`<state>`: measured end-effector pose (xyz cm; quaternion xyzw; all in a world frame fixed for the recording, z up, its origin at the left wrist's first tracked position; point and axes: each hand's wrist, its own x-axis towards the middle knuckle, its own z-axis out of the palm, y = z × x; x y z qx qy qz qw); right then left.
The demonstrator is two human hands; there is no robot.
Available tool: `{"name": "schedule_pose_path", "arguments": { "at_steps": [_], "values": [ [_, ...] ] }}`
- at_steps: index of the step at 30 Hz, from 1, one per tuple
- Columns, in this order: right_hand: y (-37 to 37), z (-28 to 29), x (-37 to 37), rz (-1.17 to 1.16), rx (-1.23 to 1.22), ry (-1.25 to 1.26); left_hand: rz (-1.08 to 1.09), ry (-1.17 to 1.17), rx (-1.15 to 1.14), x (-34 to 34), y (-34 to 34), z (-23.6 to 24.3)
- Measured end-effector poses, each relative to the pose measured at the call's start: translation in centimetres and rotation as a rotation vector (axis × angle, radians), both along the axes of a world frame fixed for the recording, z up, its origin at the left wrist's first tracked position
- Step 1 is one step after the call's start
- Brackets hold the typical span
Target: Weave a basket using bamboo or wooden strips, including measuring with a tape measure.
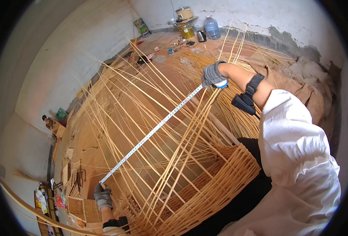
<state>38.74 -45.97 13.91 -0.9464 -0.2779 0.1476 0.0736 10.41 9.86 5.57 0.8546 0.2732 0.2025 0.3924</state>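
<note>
A white tape measure (150,134) stretches diagonally above long rattan-like rods that fan out from a half-woven basket (233,169) at lower right. My right hand (214,74), in a grey glove with a black strap device on the forearm, grips the blue-trimmed tape case (222,83) high up among the rods. At the lower left, my left hand (103,196), also gloved in grey, pinches the far end of the tape. Loose rods (243,112) lie thickly beneath and to the right of my right arm.
Against the back wall stand a water jug (211,27), a kettle (201,36), a cooker (184,13) and a yellow bucket (186,31). Crumpled sheeting (313,86) is heaped at right. Woven pieces (83,208) and a shelf (44,204) line the lower left.
</note>
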Motion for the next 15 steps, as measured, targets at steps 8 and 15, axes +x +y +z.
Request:
{"name": "schedule_pose_path", "arguments": {
  "at_steps": [8,15],
  "values": [
    [-0.9,-2.4,2.3,0.636,-0.025,-0.383,-0.015,0.038,0.11,-1.7,1.2,0.1],
    [-3.7,-0.6,-0.7,0.169,0.118,-0.123,-0.183,0.284,0.152,-0.2,-0.5,1.0]
  ]
}}
